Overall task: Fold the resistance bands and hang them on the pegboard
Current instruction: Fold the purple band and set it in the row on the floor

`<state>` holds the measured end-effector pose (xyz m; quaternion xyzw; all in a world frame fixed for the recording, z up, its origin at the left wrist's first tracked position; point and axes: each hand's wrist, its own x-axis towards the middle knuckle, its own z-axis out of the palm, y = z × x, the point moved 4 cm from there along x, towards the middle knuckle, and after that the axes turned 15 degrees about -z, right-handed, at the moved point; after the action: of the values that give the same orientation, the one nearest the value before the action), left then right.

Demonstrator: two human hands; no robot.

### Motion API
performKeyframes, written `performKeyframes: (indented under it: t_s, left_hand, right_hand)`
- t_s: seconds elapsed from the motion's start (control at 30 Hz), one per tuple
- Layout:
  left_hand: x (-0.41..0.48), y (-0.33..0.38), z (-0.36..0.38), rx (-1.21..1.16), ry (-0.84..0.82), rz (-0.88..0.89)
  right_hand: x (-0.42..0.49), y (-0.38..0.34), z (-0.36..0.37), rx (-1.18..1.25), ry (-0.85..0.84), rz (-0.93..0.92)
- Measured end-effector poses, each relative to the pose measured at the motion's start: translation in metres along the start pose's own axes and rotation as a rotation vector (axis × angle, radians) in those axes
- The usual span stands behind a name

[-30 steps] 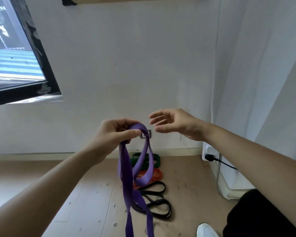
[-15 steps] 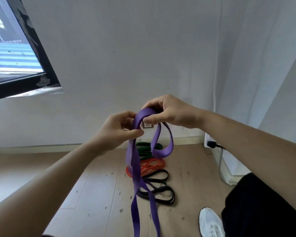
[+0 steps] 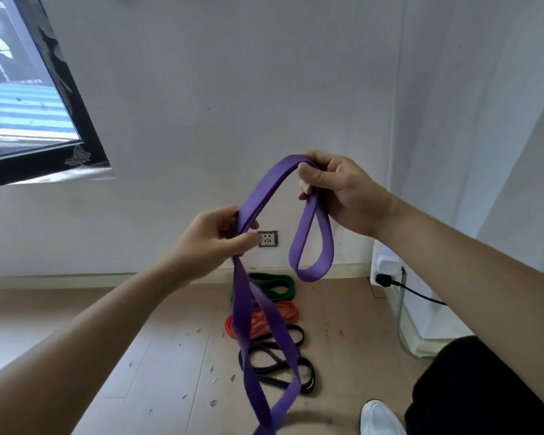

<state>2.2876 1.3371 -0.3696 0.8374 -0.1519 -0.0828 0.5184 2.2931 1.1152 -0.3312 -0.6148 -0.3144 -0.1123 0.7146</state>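
Observation:
A purple resistance band (image 3: pixel 266 189) stretches between both my hands in front of the white wall. My left hand (image 3: pixel 215 238) pinches its doubled strands, and two long tails hang from there toward the floor. My right hand (image 3: pixel 336 189) grips the band higher and to the right, with a short loop dangling below it. On the wooden floor lie a green band (image 3: pixel 274 285), an orange band (image 3: pixel 288 312) and a black band (image 3: pixel 277 365). No pegboard is in view.
A wall socket (image 3: pixel 268 238) sits low on the wall behind the hands. A dark-framed window (image 3: pixel 29 98) fills the upper left. A black plug and cable (image 3: pixel 399 285) run from a white unit at right. My white shoe (image 3: pixel 379 417) is at the bottom.
My right hand, empty a second ago, took hold of the purple band's top and pulled it up and to the right, away from my left hand, forming a small hanging loop.

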Motion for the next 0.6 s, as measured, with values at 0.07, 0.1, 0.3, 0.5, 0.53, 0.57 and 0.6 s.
performKeyframes:
  t_s: [0.07,0.1,0.3,0.5,0.53,0.57,0.6]
  left_hand:
    - [-0.004,0.014,-0.016,-0.024,0.136,0.055]
    - [-0.006,0.019,-0.023,-0.045,0.187,0.071]
    - [-0.012,0.016,-0.034,-0.119,0.216,0.023]
    - [-0.012,0.013,-0.025,-0.056,0.158,0.029]
    - [-0.011,0.014,-0.021,-0.021,0.139,0.04]
    - [-0.011,0.014,-0.017,0.009,0.121,0.051]
    - [-0.01,0.012,-0.015,0.027,0.11,0.055]
  right_hand:
    - [0.001,0.005,-0.008,0.044,0.035,0.023]
    - [0.0,0.011,-0.011,0.038,0.027,0.048]
    - [-0.023,0.051,-0.016,-0.25,-0.301,0.353]
    - [-0.027,0.057,0.022,-0.373,-0.493,0.367]
    - [-0.024,0.054,0.032,-0.315,-0.446,0.315]
    - [-0.02,0.051,0.041,-0.262,-0.396,0.264]
    - [-0.015,0.048,0.048,-0.235,-0.359,0.223]
